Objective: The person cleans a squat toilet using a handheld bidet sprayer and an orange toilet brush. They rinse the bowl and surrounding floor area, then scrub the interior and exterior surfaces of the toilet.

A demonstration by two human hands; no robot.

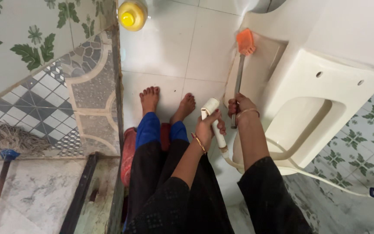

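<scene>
Head view: left hand (207, 126) fingers clenched round a white sprayer (213, 121), nozzle toward upper left. Right hand (241, 107) grips a brush (240, 69) handle at centre frame; its long axis runs upward, orange head resting on the toilet (325, 99) rim.

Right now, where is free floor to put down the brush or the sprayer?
The white floor tiles between the yellow bottle, the bare feet and the toilet are bare. It is crowded close to the toilet, where the left hand holds the white sprayer and the right hand holds the orange brush.
</scene>
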